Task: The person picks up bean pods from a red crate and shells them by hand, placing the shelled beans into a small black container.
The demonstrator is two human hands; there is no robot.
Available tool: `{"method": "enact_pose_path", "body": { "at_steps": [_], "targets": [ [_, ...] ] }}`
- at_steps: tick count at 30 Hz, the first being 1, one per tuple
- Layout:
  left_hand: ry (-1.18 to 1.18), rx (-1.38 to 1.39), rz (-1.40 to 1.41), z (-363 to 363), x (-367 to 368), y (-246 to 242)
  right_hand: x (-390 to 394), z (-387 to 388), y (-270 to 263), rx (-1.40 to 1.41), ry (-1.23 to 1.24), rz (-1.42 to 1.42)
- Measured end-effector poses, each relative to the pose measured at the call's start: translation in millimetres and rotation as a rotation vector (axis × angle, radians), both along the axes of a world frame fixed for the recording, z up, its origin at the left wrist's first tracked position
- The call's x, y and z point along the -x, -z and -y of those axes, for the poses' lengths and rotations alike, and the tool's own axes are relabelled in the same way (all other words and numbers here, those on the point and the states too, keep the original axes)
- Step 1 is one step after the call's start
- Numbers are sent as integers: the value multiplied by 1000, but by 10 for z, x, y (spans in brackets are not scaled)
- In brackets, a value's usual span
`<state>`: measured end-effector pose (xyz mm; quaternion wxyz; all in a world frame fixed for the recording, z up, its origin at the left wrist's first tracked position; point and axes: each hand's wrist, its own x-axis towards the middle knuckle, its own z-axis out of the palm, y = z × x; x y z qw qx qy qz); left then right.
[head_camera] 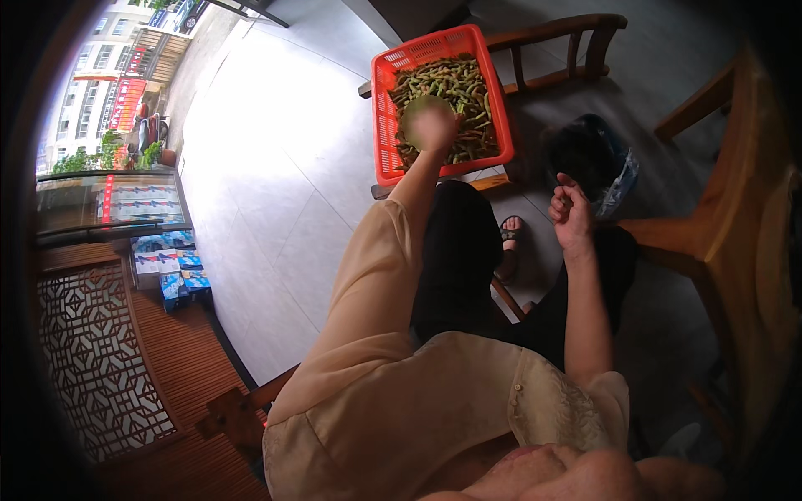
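Observation:
A red plastic basket (506, 141) with slotted walls holds a heap of green and brownish bean pods (476, 94). My left hand (432, 125) reaches over its near wall, down at the pods. A blurred patch covers part of that hand, so its grip is hidden. Above my right thigh is my right hand (571, 216), its fingers curled in. Whether something small sits between those fingers is unclear. Just beyond it on the floor stands a dark container or bag with clear plastic film (617, 181) at its side; its contents are too dark to make out.
The basket rests on a wooden chair (557, 47). To the right is a large piece of wooden furniture (720, 232). Boxes (169, 269) are stacked at the left beside a wooden lattice panel (106, 363). Bright floor tiles (282, 156) run towards an opening onto the street.

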<state>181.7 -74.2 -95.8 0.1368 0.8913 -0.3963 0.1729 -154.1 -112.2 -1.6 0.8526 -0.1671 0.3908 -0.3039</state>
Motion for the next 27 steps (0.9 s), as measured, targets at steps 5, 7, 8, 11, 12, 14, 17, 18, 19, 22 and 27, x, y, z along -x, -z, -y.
{"method": "enact_pose_path", "body": {
  "at_steps": [5,7,8,11,12,14,17,18,19,22,27],
  "targets": [
    [-52,115,207,-250,-445,161,-243,-115,-40,-4,-70,86],
    [-71,161,114,-312,-428,17,-272,-122,-46,17,-92,85],
    [-76,180,-3,-333,-358,-102,-279,-128,-47,16,-89,84],
    [80,258,-624,-118,539,-643,-48,-4,-22,112,-109,-26],
    [226,331,-804,-182,825,-944,-28,-5,-53,146,-168,1],
    [331,318,-942,-484,1112,-1199,-122,-92,-159,188,-298,83],
    [390,297,-1151,-771,1537,-1224,-171,-201,-201,219,-414,196],
    [410,273,-1191,-841,1630,-1235,-177,-247,-227,196,-439,246],
    [412,268,-1208,-867,1732,-1257,-163,-266,-231,177,-456,295],
    [470,215,-1101,-923,1912,-1245,-125,-323,-168,192,-435,294],
    [548,170,-929,-949,2002,-1278,-65,-372,-160,293,-448,167]
  ]
}}
